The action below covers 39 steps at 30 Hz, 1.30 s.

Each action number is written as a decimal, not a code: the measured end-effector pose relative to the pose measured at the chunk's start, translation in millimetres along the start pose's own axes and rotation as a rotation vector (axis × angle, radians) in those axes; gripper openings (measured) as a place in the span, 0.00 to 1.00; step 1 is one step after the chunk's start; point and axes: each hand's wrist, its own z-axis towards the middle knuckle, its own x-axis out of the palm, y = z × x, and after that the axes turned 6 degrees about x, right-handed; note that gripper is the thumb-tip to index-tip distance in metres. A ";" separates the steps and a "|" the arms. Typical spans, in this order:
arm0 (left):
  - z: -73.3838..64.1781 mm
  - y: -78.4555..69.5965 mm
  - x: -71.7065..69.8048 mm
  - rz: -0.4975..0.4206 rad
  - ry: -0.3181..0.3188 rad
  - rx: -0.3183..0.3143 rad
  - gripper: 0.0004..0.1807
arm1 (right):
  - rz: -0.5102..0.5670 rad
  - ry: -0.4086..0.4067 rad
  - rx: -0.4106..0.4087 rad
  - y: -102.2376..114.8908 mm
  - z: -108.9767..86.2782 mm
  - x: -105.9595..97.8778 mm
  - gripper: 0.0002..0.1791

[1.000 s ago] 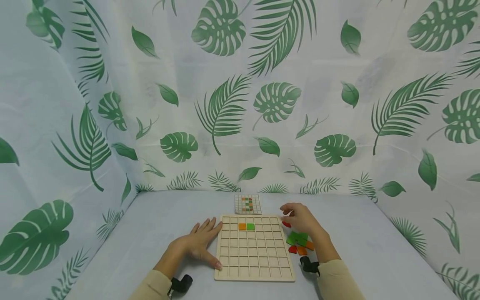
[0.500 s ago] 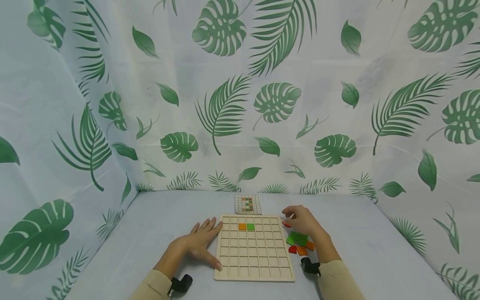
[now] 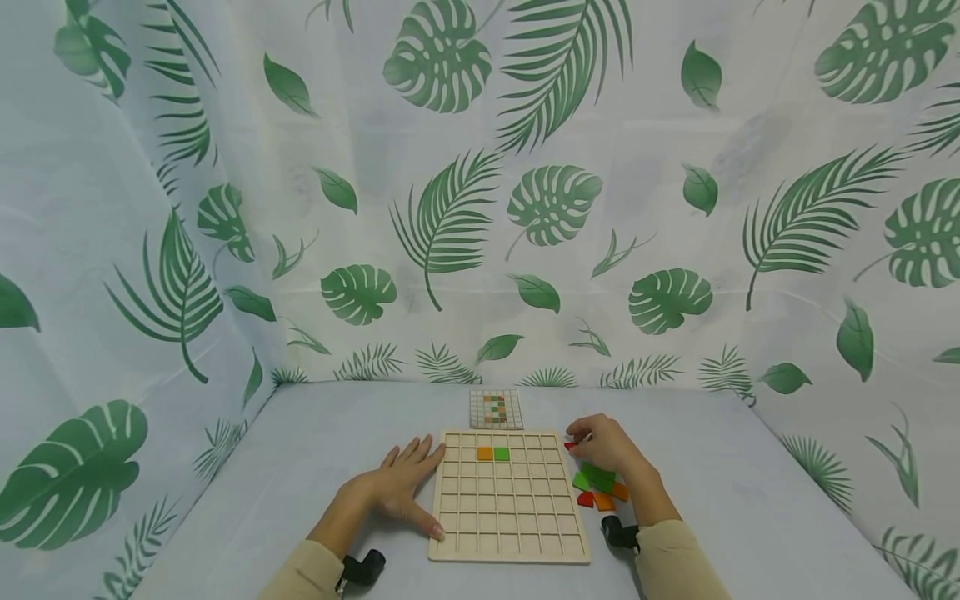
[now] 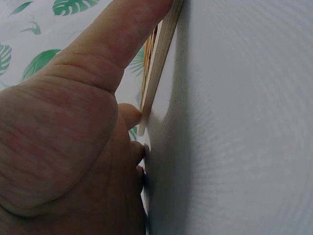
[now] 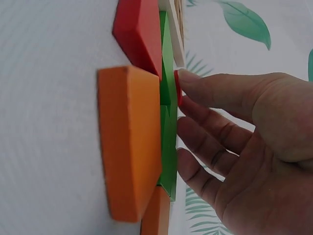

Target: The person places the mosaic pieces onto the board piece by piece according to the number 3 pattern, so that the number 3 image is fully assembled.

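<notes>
A square wooden grid board (image 3: 510,504) lies on the table with an orange tile (image 3: 485,453) and a green tile (image 3: 502,454) side by side in its upper part. My left hand (image 3: 397,483) is spread along the board's left edge, thumb and fingertips touching it. Beyond the board's upper right edge, my right hand (image 3: 606,443) pinches a red piece (image 5: 178,88) between thumb and fingers; most of that piece is hidden. Just below this hand lie loose green pieces (image 3: 600,477), orange pieces (image 3: 603,502) and another red piece (image 3: 585,499).
Behind the board lies a small card (image 3: 495,408) printed with a grid and a coloured pattern. A white cloth (image 3: 337,417) covers the table, and leaf-patterned curtain (image 3: 465,333) rises at the back and sides. Black wrist devices (image 3: 619,531) sit under both forearms.
My right hand has come down slightly toward the red piece by the board's upper right edge, and its fingers have closed on it. The left hand and board have stayed still.
</notes>
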 end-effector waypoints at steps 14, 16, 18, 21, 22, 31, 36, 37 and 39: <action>-1.0 -1.2 -0.3 -0.007 0.002 -0.001 0.76 | -0.016 -0.022 0.029 4.3 -7.1 -1.1 0.08; -1.1 -1.1 -0.4 -0.007 0.002 0.002 0.76 | -0.018 -0.013 0.035 4.7 -6.9 -1.2 0.06; -1.2 -1.0 -0.6 -0.010 0.003 0.004 0.76 | -0.018 -0.003 0.042 5.6 -7.3 -1.5 0.05; -1.3 -1.2 -0.7 -0.015 0.003 0.006 0.76 | -0.019 0.003 0.045 6.2 -7.1 -1.8 0.05; -1.3 -1.3 -0.8 -0.016 0.003 0.006 0.76 | -0.022 0.004 0.044 6.2 -7.1 -1.9 0.05; -1.0 -0.3 -0.6 -0.002 0.000 0.004 0.76 | -0.012 0.012 0.041 7.9 -5.1 -0.4 0.05; -1.1 -0.2 -0.7 -0.002 0.000 0.002 0.76 | 0.000 -0.016 0.031 6.4 -3.9 2.2 0.08; -1.2 -0.3 -0.8 -0.004 0.000 0.002 0.76 | 0.002 -0.020 0.028 6.1 -4.0 2.4 0.08; -1.4 -0.6 -1.1 -0.006 -0.001 0.003 0.76 | 0.012 -0.025 0.028 5.6 -4.1 2.6 0.07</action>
